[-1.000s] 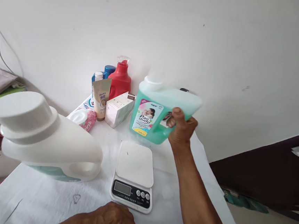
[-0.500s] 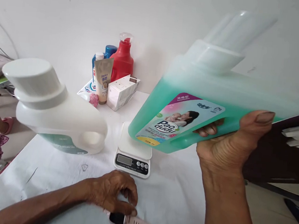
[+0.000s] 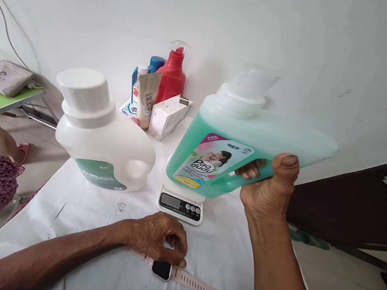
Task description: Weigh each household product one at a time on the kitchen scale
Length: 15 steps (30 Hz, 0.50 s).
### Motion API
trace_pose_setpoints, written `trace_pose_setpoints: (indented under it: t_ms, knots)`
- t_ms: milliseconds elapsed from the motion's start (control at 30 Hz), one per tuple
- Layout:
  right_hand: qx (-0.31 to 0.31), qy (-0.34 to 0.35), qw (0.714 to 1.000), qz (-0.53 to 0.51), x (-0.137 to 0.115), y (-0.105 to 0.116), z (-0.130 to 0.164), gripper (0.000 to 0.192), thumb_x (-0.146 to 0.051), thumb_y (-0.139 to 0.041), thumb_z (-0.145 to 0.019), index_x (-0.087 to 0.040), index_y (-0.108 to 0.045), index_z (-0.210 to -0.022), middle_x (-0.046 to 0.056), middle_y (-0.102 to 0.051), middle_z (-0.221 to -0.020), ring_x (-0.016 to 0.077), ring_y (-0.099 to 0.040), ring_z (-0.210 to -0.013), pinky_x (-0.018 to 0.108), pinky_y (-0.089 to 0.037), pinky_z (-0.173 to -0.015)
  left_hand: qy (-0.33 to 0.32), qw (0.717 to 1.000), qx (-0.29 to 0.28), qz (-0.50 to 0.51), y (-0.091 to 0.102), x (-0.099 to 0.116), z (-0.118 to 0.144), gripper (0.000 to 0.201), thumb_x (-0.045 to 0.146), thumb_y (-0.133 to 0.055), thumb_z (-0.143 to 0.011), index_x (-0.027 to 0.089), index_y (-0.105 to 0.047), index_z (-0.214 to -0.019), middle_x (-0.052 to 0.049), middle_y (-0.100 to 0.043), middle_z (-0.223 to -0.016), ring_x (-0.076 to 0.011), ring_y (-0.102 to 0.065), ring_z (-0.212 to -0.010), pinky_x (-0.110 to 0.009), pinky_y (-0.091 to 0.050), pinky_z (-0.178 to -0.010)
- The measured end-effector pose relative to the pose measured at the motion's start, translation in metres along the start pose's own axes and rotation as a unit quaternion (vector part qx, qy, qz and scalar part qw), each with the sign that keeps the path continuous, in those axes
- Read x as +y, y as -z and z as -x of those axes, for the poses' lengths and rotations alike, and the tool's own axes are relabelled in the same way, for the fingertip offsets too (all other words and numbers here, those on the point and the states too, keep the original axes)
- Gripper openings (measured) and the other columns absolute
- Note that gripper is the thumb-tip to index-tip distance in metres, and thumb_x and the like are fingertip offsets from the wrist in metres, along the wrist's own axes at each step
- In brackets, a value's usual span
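While held aloft: green detergent jug [image 3: 248, 136], tilted, white cap toward the wall, low corner just above the kitchen scale [image 3: 180, 203], not clearly touching it.

Right hand: right hand [image 3: 270, 192] closed around the jug's handle from below, thumb up over the handle's outer side, fingertips [image 3: 250, 170] showing through the handle hole.

Left hand: left hand [image 3: 158, 241] curled, palm down, fingertips pinching the black face of a smartwatch [image 3: 161, 270]; pink strap lying flat on the bench [image 3: 224, 256] to either side.

Near edge: watch strap running toward the front right of the white-covered bench, close to the edge.

Right edge: bench falling away just right of the right forearm; bare floor and a dark low wall panel beyond.

Left edge: patterned fabric and a knee of someone seated beside the bench; green side table behind.

Open room: bare cloth between the left forearm and the white detergent jug [image 3: 105, 142]; free cloth also between the scale and the right forearm.

Back cluster: red bottle [image 3: 172, 77], blue bottle, a tube and a white box [image 3: 169, 116] against the wall, well apart from both hands.

Writing: "Pao dudu" readable on the green jug's label, with a picture of a woman and baby; other label print too small to read; scale display blank.
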State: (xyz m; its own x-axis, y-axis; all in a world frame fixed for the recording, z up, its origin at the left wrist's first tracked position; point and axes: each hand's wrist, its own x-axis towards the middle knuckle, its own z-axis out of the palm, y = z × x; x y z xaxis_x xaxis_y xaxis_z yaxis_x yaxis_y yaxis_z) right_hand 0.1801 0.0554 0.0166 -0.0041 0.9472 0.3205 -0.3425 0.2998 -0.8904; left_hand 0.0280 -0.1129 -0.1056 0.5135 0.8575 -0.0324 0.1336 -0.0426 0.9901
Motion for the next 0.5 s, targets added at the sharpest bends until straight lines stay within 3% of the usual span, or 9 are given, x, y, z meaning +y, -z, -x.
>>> trace_pose_setpoints:
  t_ms: [167,300,400,500]
  knots:
    - [0.004,-0.009,1.000,0.001,0.002,0.003,-0.002,0.073,-0.074,-0.091,-0.050,-0.025,-0.037,-0.052,-0.009,-0.031,-0.045,0.0078,-0.032,-0.040,0.026,-0.026,-0.037,0.007,1.000,-0.001,0.003,-0.001,-0.002,0.000,0.024,0.037,-0.089,-0.077,0.017,-0.078,-0.087,-0.003,-0.072,-0.086,-0.0150,-0.063,-0.079,-0.026,-0.051,-0.073]
    - [-0.025,0.005,1.000,0.013,0.005,0.008,-0.001,0.076,-0.078,-0.087,-0.060,-0.026,-0.032,-0.054,-0.007,-0.031,-0.049,0.0096,-0.036,-0.043,0.028,-0.030,-0.040,0.008,1.000,0.001,-0.013,-0.001,-0.001,0.000,0.021,0.034,-0.086,-0.079,0.018,-0.079,-0.088,-0.003,-0.071,-0.086,-0.0145,-0.062,-0.079,-0.025,-0.050,-0.071]
    - [-0.050,0.026,0.998,0.036,0.008,0.011,0.002,0.071,-0.080,-0.076,-0.074,-0.026,-0.034,-0.057,-0.005,-0.036,-0.054,0.0126,-0.043,-0.049,0.030,-0.036,-0.045,0.007,1.000,0.001,-0.019,-0.001,0.000,0.001,0.020,0.034,-0.085,-0.080,0.017,-0.078,-0.088,-0.003,-0.071,-0.086,-0.0140,-0.061,-0.078,-0.025,-0.049,-0.071]
    - [-0.059,0.039,0.995,0.068,0.007,0.016,0.004,0.063,-0.083,-0.068,-0.078,-0.026,-0.047,-0.065,0.001,-0.052,-0.069,0.0191,-0.059,-0.067,0.031,-0.044,-0.053,0.008,1.000,0.003,-0.015,-0.001,0.002,0.001,0.020,0.034,-0.085,-0.080,0.017,-0.078,-0.087,-0.002,-0.071,-0.085,-0.0136,-0.060,-0.078,-0.026,-0.049,-0.071]
